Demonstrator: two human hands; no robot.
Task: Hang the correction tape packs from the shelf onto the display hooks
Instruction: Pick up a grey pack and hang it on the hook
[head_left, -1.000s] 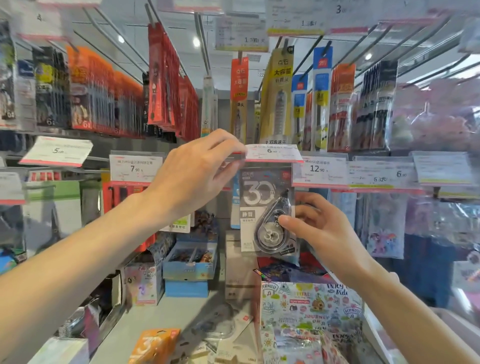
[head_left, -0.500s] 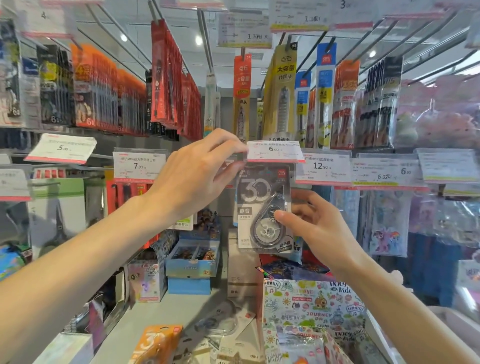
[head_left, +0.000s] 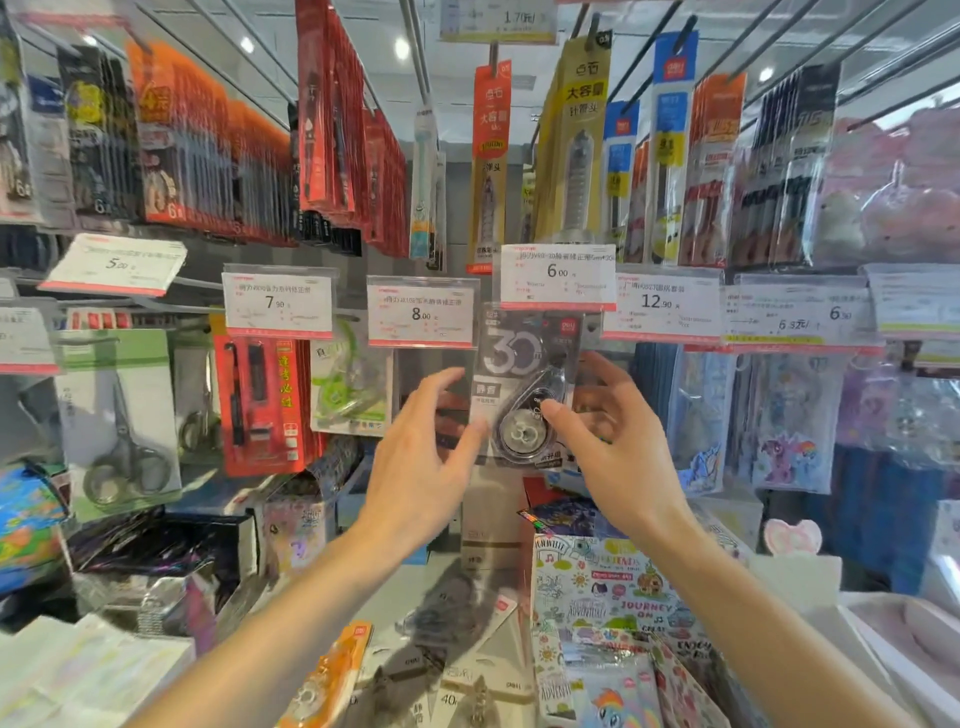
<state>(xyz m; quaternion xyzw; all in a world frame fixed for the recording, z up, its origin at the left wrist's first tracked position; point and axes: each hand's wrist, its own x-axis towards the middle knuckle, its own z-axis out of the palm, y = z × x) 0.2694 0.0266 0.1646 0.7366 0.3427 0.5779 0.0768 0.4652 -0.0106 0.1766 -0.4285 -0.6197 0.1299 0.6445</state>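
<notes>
Left hand dropped from the 6.00 price tag, fingers spread, holding nothing. Right hand thumb touched the grey correction tape pack, hanging beneath that tag; fingers loosely open.

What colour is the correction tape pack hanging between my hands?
Mostly grey with a white 30 on the correction tape pack, seen in the head view.

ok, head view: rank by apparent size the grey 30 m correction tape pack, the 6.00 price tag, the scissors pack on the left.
1. scissors pack, largest
2. grey correction tape pack
3. 6.00 price tag, smallest

Wide-angle lens and differing depth make 1 versus 2 unsure.
</notes>
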